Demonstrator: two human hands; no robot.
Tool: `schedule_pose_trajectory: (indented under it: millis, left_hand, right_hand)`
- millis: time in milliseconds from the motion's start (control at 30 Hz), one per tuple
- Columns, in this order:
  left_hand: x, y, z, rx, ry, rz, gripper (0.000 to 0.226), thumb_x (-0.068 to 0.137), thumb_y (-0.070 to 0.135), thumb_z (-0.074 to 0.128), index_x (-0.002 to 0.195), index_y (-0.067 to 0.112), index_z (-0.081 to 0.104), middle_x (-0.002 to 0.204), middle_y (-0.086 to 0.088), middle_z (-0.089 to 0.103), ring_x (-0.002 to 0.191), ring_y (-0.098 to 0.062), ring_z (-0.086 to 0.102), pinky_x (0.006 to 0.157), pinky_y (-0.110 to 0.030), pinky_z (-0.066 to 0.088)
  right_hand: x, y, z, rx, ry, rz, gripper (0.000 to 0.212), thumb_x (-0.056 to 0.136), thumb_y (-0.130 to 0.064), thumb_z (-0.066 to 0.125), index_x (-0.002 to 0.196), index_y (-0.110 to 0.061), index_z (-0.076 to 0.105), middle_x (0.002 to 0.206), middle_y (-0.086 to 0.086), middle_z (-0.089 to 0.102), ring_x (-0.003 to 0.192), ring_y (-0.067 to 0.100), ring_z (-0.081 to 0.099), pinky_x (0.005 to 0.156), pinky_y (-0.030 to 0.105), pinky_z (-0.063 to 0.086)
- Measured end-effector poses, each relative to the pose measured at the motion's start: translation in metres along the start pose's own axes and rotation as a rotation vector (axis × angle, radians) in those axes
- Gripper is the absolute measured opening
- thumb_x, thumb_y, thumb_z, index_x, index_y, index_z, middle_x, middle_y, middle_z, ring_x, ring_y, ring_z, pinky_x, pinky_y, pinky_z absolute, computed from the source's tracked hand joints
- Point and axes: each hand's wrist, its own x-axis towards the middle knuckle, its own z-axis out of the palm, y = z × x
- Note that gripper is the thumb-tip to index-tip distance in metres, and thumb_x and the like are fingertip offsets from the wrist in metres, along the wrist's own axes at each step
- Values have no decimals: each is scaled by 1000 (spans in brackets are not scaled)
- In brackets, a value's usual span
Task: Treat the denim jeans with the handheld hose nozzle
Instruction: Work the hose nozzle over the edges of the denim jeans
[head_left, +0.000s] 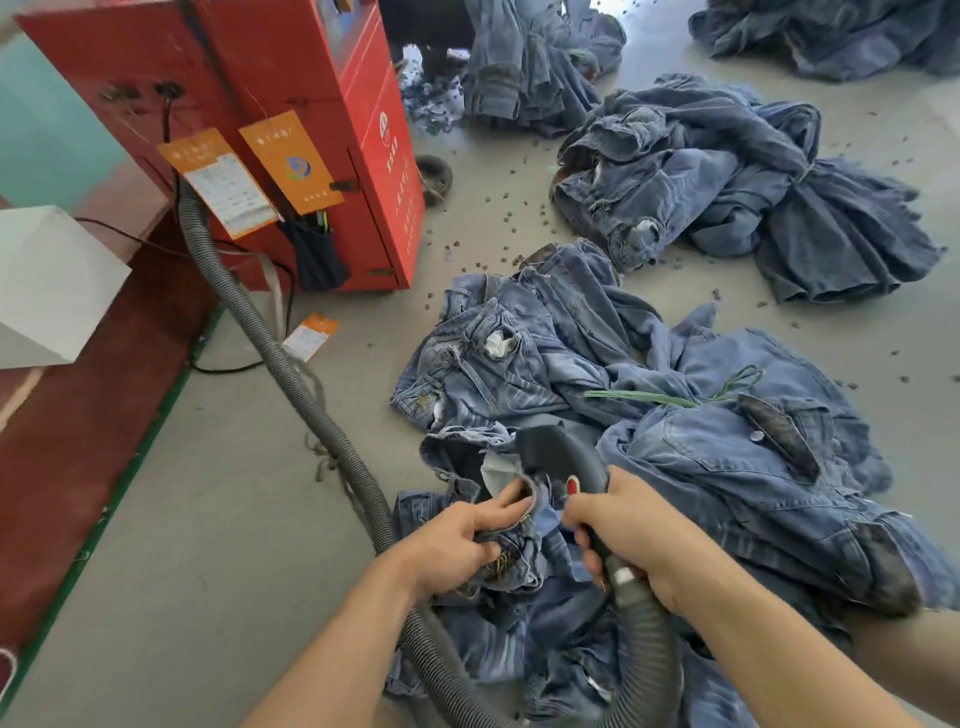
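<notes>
Left hand (457, 545) fingers curled tight, pinching bunched denim jeans (524, 551) just left of nozzle (561, 457). Right hand (631, 535) fingers wrapped round nozzle handle. Nozzle head down on jeans, floor (234, 519) beneath.

Bare floor (218, 519) left of the hose (291, 374); jeans heaps (675, 415) and red machine (291, 130) ahead.

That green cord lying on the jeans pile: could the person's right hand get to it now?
Probably not yet: the right hand grips the hose nozzle, and the green cord lies farther off on the denim, though nothing covers it.
</notes>
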Motion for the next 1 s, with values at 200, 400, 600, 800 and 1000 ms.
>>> schedule_pose_trajectory:
  millis: [200, 400, 600, 800, 1000]
  left_hand:
    - [1, -3, -3, -13, -1, -14, 97, 87, -24, 38, 138, 57, 52, 147, 53, 26, 138, 24, 13, 114, -9, 14]
    - [-7, -11, -6, -206, 26, -136, 93, 88, -19, 45, 123, 66, 61, 137, 46, 49, 127, 30, 35, 99, 3, 31]
    - [0, -31, -13, -691, 444, -259, 44, 87, 33, 78, 124, 11, 73, 112, -17, 77, 106, -32, 74, 99, -48, 57]
    - [-3, -38, -9, -544, 518, -161, 18, 87, 35, 73, 104, 32, 77, 113, -7, 78, 109, -30, 73, 104, -58, 52]
    - [-21, -57, -30, -772, 638, -186, 24, 105, 7, 51, 118, 16, 69, 113, -15, 77, 94, -35, 75, 79, -46, 62]
  right_hand:
    - [-15, 20, -1, -2, -23, 13, 18, 85, -5, 59, 97, -10, 46, 61, 13, 54, 41, 23, 45, 42, 30, 40]
    - [11, 3, -16, 187, 239, -116, 13, 93, 3, 54, 91, -8, 48, 59, 11, 50, 41, 21, 43, 44, 29, 41]
    - [-10, 34, -18, 258, 86, -65, 17, 88, -1, 61, 88, -11, 47, 59, 12, 51, 39, 22, 42, 42, 31, 41]
    - [19, 54, 37, 89, -141, 155, 19, 86, -6, 60, 98, -11, 47, 61, 10, 53, 41, 22, 46, 44, 27, 42]
    - [35, 52, 4, 350, 192, 42, 16, 92, -1, 60, 94, -10, 46, 56, 9, 52, 41, 21, 45, 43, 30, 43]
